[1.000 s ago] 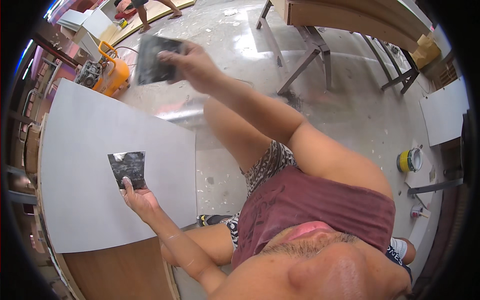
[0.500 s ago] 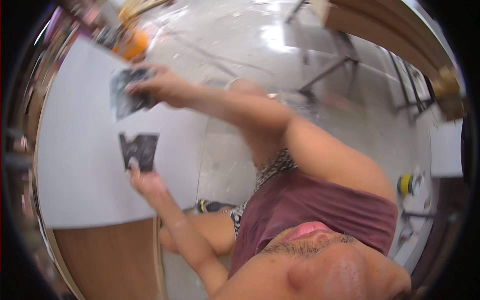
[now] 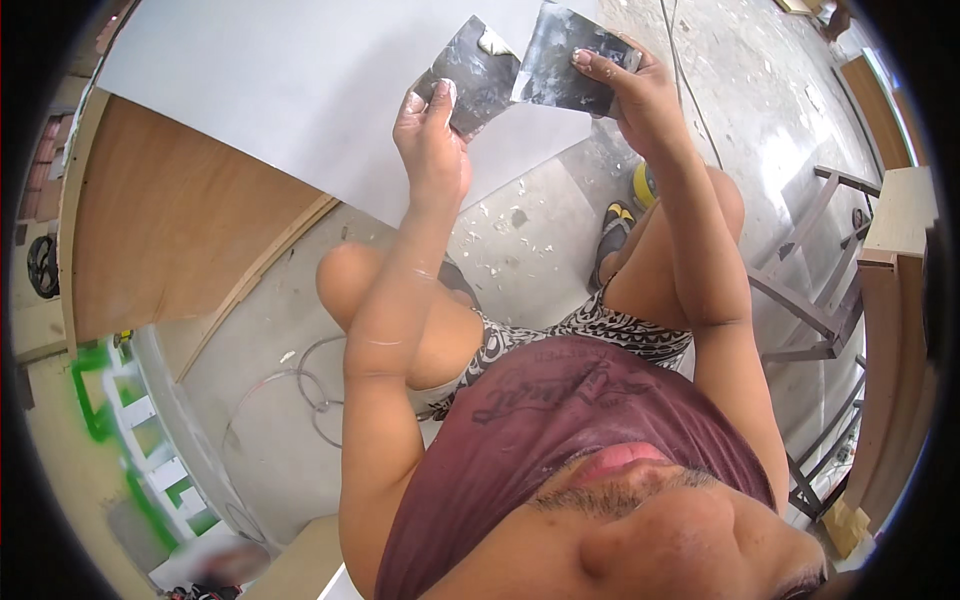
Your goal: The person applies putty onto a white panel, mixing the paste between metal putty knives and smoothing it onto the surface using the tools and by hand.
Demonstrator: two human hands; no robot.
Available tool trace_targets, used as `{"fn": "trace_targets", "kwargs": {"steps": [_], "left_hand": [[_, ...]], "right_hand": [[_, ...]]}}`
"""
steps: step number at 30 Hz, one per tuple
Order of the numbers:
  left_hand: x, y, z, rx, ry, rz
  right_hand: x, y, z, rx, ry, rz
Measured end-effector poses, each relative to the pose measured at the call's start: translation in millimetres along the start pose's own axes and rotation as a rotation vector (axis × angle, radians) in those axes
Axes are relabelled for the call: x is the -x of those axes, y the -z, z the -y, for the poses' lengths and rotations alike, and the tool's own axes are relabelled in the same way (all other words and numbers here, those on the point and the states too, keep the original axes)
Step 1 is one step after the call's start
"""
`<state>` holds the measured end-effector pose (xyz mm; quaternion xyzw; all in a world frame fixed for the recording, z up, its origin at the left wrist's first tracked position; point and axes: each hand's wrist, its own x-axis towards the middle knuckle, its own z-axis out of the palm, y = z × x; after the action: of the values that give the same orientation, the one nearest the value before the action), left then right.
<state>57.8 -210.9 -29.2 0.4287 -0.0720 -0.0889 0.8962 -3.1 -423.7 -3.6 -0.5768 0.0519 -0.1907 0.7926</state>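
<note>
"Two on show: the left hand (image 3: 432, 150) clamps a dark tapered putty spreader (image 3: 470, 80), and the right hand (image 3: 648, 100) grips a paste-smeared putty spreader (image 3: 560, 65)!"

"And where are they?"

"Held up side by side against the white panel (image 3: 270, 70), beyond its near corner and close to its right-hand edge. Neither hand is free."

"How would they handle?"

"Light, I'd say, thin and fairly stiff, perhaps with a little spring at the broad edge. Hardly fragile, but those smeared faces must be slick."

"So where's the hold?"

"Back end, thumb flat on the face, fingers underneath, and that's what both thumbs show. Keep off the upper corner of the left one: there's a dab of white paste (image 3: 493, 43) sitting right on it!"

"Are the two blades touching?"

"Too close to call! Their inner edges meet or overlap in this view; I can't tell whether metal touches metal, if metal it is."

"What else is hidden?"

"Most of the gripping fingers, tucked behind the blades. The panel's far side runs out of view at the top, and the right blade's top corner brushes that same limit. Down by the right forearm, a yellow round object (image 3: 644, 186) peeks out, mostly covered; no telling what it is."
</note>
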Motion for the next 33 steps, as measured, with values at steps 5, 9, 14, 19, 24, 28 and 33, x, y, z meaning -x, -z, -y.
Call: {"fn": "trace_targets", "kwargs": {"steps": [5, 9, 14, 19, 24, 28, 33], "left_hand": [[1.4, -9.3, 10.6, -0.051, -0.037, 0.05], [3.9, -15.9, 11.0, -0.092, -0.08, 0.079], [12.9, -18.8, 6.1, -0.772, -0.235, 0.166], [42.5, -6.7, -8.5, -0.793, -0.091, 0.17], [28.9, 34.5, 8.0, -0.448, -0.001, -0.033], [7.1, 49.7, -0.9, -0.452, 0.098, -0.015], [10.1, 38.9, 2.8, -0.39, 0.128, -0.02]], "right_hand": [[-2.7, 6.1, -5.2, 0.121, -0.01, 0.034], [-0.6, -7.8, 1.1, 0.142, -0.033, 0.022], [2.2, -4.4, -7.7, 0.041, -0.092, -0.045], [-24.7, -7.0, 24.0, -0.045, 0.024, 0.007], [-142.3, -11.5, 137.0, 0.766, 0.928, -0.178], [-191.5, -51.6, 203.2, 1.192, 0.899, -0.11], [-223.7, -53.6, 212.3, 1.454, 1.02, -0.004]]}}
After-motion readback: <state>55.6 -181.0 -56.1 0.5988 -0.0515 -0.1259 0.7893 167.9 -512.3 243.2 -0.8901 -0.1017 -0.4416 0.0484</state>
